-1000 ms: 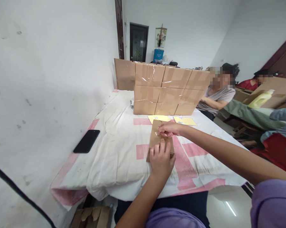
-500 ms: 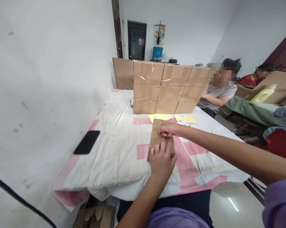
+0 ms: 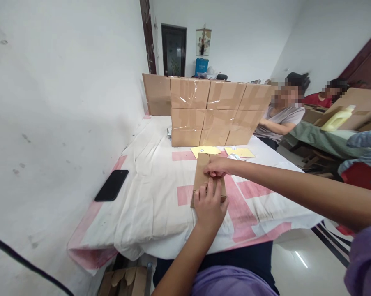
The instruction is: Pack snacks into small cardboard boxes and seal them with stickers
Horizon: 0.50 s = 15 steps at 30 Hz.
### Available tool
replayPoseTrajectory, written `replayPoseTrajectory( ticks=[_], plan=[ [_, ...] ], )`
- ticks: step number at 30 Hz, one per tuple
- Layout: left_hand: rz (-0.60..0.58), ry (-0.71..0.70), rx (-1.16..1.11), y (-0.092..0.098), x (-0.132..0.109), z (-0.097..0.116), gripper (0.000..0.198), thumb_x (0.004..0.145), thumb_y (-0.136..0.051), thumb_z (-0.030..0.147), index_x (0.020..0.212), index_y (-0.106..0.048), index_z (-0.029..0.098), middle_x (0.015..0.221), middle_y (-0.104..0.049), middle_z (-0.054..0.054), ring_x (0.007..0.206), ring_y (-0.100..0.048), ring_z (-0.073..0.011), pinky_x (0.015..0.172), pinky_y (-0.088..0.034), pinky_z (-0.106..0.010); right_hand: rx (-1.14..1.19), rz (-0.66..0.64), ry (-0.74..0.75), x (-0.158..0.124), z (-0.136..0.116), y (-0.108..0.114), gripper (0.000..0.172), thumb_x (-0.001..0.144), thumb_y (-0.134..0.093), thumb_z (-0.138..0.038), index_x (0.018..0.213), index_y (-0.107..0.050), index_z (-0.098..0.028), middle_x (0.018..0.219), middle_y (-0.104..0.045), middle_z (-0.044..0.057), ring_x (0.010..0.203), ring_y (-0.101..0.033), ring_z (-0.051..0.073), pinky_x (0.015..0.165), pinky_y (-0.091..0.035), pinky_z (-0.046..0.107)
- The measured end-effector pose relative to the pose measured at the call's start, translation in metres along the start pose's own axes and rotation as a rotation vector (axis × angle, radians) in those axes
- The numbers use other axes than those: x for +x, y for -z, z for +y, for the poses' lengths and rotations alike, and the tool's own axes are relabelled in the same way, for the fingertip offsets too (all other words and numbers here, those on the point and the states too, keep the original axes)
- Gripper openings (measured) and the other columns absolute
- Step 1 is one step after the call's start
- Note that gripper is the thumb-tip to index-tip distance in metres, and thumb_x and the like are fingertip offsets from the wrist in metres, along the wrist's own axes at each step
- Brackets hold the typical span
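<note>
A small flat cardboard box lies lengthwise in front of me on the cloth-covered table. My left hand rests over its near end, fingers apart and slightly bent on the top face, thumb by the right edge. Farther up the box, my right hand reaches in from the right with its fingers curled closed against the top. What those fingers pinch, if anything, is hidden. Just beyond the box's far end lie two yellow paper pieces, one on the left and one on the right.
Stacked taped cartons stand across the table behind the papers. A black phone lies on the left, near the wall. One person sits beyond the cartons at right; another is farther back. A yellow jug stands on another table.
Both hands stay on the box in nearly the same places. The right fingers have shifted very slightly. The whole view has moved a little.
</note>
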<state>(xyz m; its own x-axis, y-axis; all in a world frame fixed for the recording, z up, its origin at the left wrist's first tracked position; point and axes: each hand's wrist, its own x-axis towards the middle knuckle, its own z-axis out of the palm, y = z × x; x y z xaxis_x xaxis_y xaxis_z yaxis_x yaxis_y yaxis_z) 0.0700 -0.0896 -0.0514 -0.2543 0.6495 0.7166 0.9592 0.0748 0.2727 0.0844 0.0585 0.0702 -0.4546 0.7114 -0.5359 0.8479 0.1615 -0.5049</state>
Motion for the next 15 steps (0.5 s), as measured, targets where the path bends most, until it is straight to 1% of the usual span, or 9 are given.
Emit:
replayPoseTrajectory(
  ticks=[2, 4, 9, 12, 15],
  plan=[
    [0.000, 0.004, -0.003, 0.000, 0.000, 0.000, 0.052, 0.088, -0.065, 0.045, 0.137, -0.062, 0.029, 0.138, -0.066, -0.004, 0.109, -0.058, -0.0281, 0.091, -0.044, -0.046, -0.101, 0.004, 0.036, 0.001, 0.000, 0.003, 0.029, 0.076, -0.066, -0.023, 0.053, -0.049, -0.018, 0.042, -0.045, -0.003, 0.035, -0.032, 0.006, 0.035, -0.024, 0.021],
    [0.007, 0.003, -0.005, -0.001, 0.000, 0.000, 0.051, 0.088, -0.064, 0.046, 0.136, -0.062, 0.028, 0.138, -0.066, -0.003, 0.110, -0.058, -0.0276, 0.091, -0.044, -0.046, -0.186, -0.009, 0.056, 0.000, 0.002, 0.006, 0.033, 0.078, -0.069, -0.029, 0.053, -0.050, -0.018, 0.044, -0.046, -0.003, 0.036, -0.034, 0.006, 0.035, -0.024, 0.022],
    [0.019, -0.006, -0.006, -0.001, -0.001, -0.001, 0.048, 0.088, -0.064, 0.046, 0.132, -0.064, 0.027, 0.138, -0.066, -0.002, 0.110, -0.058, -0.0264, 0.092, -0.044, -0.044, -0.306, -0.040, 0.044, -0.003, 0.004, 0.015, 0.043, 0.081, -0.070, -0.046, 0.056, -0.049, -0.019, 0.049, -0.047, -0.002, 0.039, -0.036, 0.007, 0.037, -0.026, 0.023],
    [0.023, -0.004, -0.004, -0.001, -0.001, -0.001, 0.046, 0.088, -0.065, 0.045, 0.130, -0.065, 0.028, 0.137, -0.067, -0.003, 0.110, -0.059, -0.0269, 0.092, -0.044, -0.044, -0.368, -0.047, 0.045, -0.002, 0.003, 0.019, 0.048, 0.081, -0.070, -0.057, 0.058, -0.050, -0.019, 0.049, -0.048, -0.002, 0.039, -0.036, 0.008, 0.038, -0.027, 0.024],
    [0.025, -0.011, -0.009, -0.002, -0.001, -0.001, 0.044, 0.088, -0.065, 0.044, 0.129, -0.066, 0.028, 0.137, -0.067, -0.003, 0.112, -0.059, -0.0268, 0.092, -0.044, -0.044, -0.434, -0.073, 0.038, 0.004, 0.007, 0.026, 0.055, 0.076, -0.070, -0.068, 0.058, -0.050, -0.020, 0.048, -0.047, -0.001, 0.041, -0.038, 0.009, 0.040, -0.029, 0.025]
  ],
)
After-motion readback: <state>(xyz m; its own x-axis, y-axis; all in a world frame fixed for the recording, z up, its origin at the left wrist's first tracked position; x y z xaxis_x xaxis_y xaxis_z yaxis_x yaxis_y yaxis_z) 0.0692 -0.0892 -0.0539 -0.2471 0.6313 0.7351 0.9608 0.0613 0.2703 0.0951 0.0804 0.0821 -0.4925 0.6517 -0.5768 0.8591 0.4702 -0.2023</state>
